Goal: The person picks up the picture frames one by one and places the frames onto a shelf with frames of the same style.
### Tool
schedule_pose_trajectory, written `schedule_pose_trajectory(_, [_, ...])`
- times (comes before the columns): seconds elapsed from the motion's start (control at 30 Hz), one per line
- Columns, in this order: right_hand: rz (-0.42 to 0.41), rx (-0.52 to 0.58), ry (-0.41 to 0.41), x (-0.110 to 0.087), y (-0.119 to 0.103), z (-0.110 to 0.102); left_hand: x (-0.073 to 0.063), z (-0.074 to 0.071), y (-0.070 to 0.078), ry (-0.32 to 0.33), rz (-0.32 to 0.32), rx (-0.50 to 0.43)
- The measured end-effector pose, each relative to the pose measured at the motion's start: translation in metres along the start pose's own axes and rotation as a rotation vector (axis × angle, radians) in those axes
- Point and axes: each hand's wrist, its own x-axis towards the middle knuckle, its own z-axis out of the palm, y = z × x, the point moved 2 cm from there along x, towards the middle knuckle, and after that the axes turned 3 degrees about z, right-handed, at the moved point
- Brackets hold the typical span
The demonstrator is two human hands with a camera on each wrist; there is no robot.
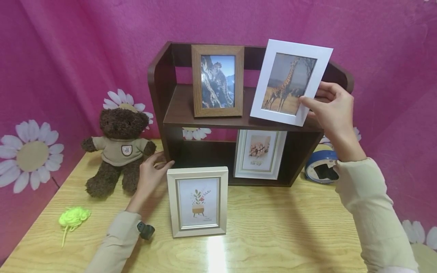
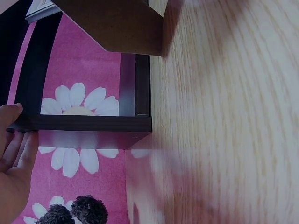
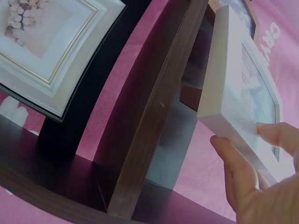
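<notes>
White giraffe frame (image 1: pixel 290 83) is at the upper right of the frame, tilted, in front of the top level of a dark brown shelf (image 1: pixel 157 81). The right hand (image 1: pixel 336 106) pinches it by the right border, thumb on the front and fingers behind. My guess is that gripping the edge keeps the picture visible and leaves the bottom free. Can't tell if its lower edge touches the board.

The left hand (image 1: pixel 151 172), left of centre, has the shelf's side panel between thumb and fingers, probably to steady it.

Beside the giraffe, a wood-grain leopard frame (image 1: pixel 218 81) stands upright on the same level, facing out, I'd say so both pictures show at once. Below, a pale moulded floral frame (image 1: pixel 260 154) with a thin gold line sits on the right of the lower level. The cream plant frame (image 1: pixel 198 203) stands at lower centre on the light wood-grain table (image 1: pixel 290 227), its flat border catching some shine.

Materials-wise: the shelf is smooth with rounded top corners, the teddy bear (image 1: pixel 119 151) at left is curly and dark in a beige shirt, and the neon yarn (image 1: pixel 73 219) at lower left is a loose, stringy bundle.
</notes>
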Motion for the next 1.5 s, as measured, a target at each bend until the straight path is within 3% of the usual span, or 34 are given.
schedule_pose_trajectory(0.17, [-0.011, -0.041, 0.038, 0.009, 0.006, 0.007, -0.001, 0.000, -0.001, -0.001, -0.005, 0.014])
schedule_pose_trajectory(0.4, [-0.028, 0.005, 0.080, 0.015, 0.018, 0.011, -0.001, -0.001, 0.000, -0.003, 0.002, 0.018])
schedule_pose_trajectory(0.73, [-0.026, -0.023, 0.072, 0.020, 0.024, 0.011, -0.002, -0.001, 0.001, -0.003, 0.004, 0.000])
schedule_pose_trajectory(1.0, [-0.099, -0.120, 0.068, 0.026, 0.027, 0.016, -0.002, -0.001, 0.000, -0.005, -0.004, -0.005])
schedule_pose_trajectory(1.5, [-0.070, -0.219, 0.038, 0.035, 0.029, 0.018, 0.000, -0.001, 0.003, -0.013, -0.020, 0.004])
